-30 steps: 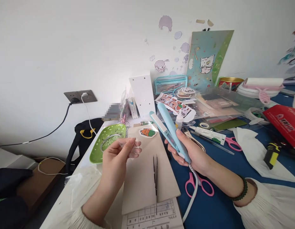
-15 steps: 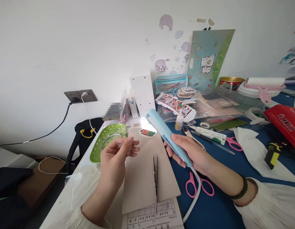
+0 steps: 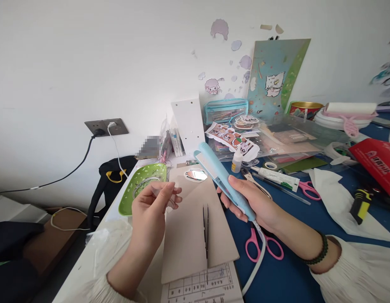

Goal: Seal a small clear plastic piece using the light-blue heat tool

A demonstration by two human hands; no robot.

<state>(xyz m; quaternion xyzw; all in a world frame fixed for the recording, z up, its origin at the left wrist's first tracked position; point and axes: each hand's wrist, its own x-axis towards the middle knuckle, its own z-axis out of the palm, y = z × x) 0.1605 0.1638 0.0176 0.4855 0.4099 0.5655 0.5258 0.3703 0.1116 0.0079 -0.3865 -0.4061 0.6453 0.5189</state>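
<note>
Holding a light-blue, slim hair straightener (image 3: 219,176) is the right hand (image 3: 250,197), its fingers wrapped round the handle. The straightener is raised at a slant, nose to the upper left; a pale plate shows along its edge. A white cord (image 3: 258,261) leaves the handle end and crosses a pair of pink-handled scissors (image 3: 253,234) lying on the blue desk covering (image 3: 289,265).

The left hand (image 3: 150,214) has its thumb pressed against the forefinger, pinching what looks like a thin piece of clear film (image 3: 173,203); its outline is too faint to trace. The two hands are apart, on either side of a flat beige board (image 3: 182,244).

On the board, a pair of dark, slender metal tweezers (image 3: 205,240) lies with tips pointing away from the person. Near the far end rests a white-bordered character cut-out (image 3: 190,175), partly masked by glare. A white printed form (image 3: 210,290) protrudes from under the near edge. Beyond the left hand sits a green, white-speckled shallow dish (image 3: 126,198), partly hidden.
</note>
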